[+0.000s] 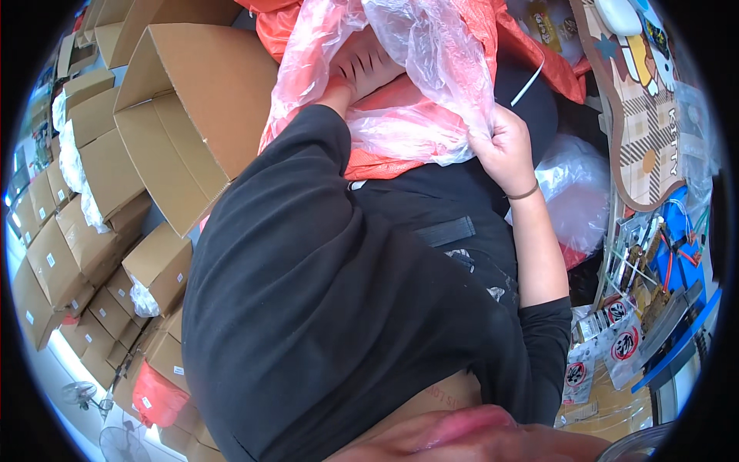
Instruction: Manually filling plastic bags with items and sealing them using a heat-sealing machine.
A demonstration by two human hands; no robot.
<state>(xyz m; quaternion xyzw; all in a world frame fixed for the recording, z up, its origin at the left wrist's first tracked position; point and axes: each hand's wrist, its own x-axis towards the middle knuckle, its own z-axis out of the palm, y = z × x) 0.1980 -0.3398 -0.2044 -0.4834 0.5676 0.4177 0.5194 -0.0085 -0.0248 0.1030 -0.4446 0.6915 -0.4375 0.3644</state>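
Note:
A clear plastic bag [435, 46] lies gathered over my lap, its mouth facing me. My right hand [504, 150] is closed on the bag's right edge, thumb and fingers pinching the film. Into the bag's left side reaches my left hand [339, 91], partly covered by film. By it, inside the bag, is a pale pinkish surface [371, 63] with short dark lines; its kind I cannot make out. The left fingers do not show clearly enough to tell whether they grip it. Orange-red sheeting [385, 164] lies beneath and around the bag.
An open cardboard box [215, 85] stands close to my left arm, with stacked cartons [85, 231] beyond. At right is a patterned board [647, 115] above a clutter of tools [670, 254]. A filled plastic bag [573, 192] sits beside my right forearm.

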